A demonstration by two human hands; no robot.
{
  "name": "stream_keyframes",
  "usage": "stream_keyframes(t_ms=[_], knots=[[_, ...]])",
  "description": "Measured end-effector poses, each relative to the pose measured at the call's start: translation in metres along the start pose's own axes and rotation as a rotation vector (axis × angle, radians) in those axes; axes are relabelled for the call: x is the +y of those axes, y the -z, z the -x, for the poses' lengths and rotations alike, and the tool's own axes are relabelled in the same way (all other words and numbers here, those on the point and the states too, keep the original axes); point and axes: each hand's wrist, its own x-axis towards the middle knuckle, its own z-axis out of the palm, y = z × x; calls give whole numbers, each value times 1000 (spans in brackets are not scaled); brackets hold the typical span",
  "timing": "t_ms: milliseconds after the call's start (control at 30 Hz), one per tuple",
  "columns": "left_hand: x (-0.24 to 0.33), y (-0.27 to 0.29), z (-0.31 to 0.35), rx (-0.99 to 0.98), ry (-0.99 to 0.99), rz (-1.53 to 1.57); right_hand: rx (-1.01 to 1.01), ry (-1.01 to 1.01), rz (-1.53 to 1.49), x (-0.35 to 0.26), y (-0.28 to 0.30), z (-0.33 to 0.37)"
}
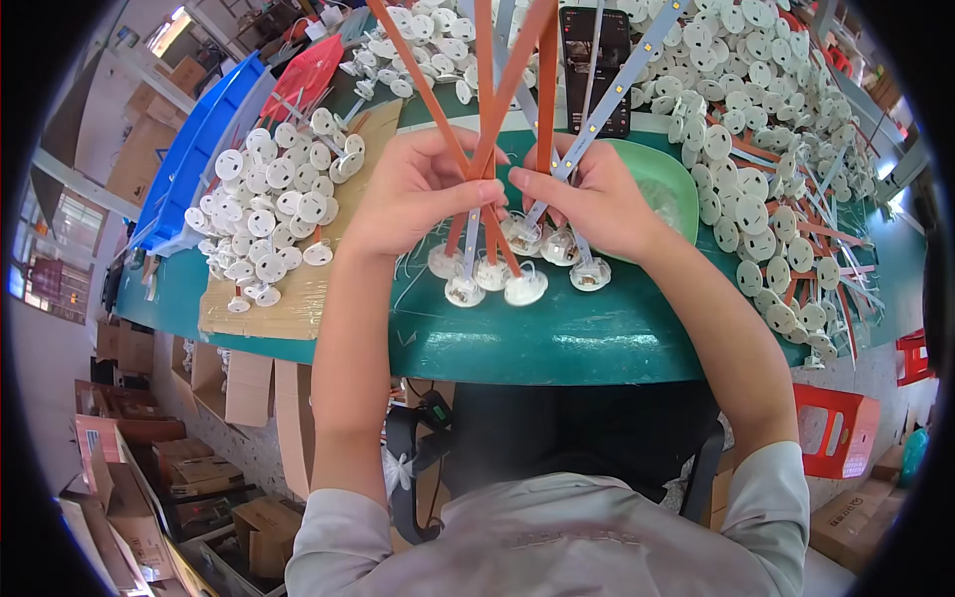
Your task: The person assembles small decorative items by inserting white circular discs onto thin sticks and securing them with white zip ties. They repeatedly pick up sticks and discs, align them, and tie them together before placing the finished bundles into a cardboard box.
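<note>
My left hand [423,189] is closed round several LED strips, mostly showing their orange-brown backs [484,90]. My right hand [597,189] pinches more strips between thumb and fingers, among them a pale LED strip [615,95] with its small yellow lights facing up. The strips stand up and cross one another, fanning out past the top of the picture. At their lower ends, round white caps [525,289] with thin wires hang or rest just over the green table [557,348], in front of my hands. Some strip lengths are hidden behind my fingers.
White-capped strips lie heaped on cardboard [261,323] at left and in a large pile [746,184] at right. A light-green tray [686,189] sits beside my right hand, with a phone [582,50] beyond. Blue [194,149] and red bins [308,72] stand far left; a red stool [856,438] is at right.
</note>
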Motion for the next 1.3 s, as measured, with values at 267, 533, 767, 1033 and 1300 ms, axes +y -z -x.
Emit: stream_keyframes(t_ms=[267, 533, 767, 1033, 1300], knots=[[-1, -9, -2, 51, 39, 4, 5, -35, -67, 7, -2, 2], [-5, -17, -6, 223, 23, -127, 72, 61, 196, 11, 1, -1], [-5, -20, -6, 206, 71, -161, 44, 12, 94, 7, -7, 3], [1, -18, -4, 43, 71, -137, -7, -2, -2, 13, -4, 0], [0, -19, -5, 42, 54, -157, 72, 81, 19, 22, -5, -3]])
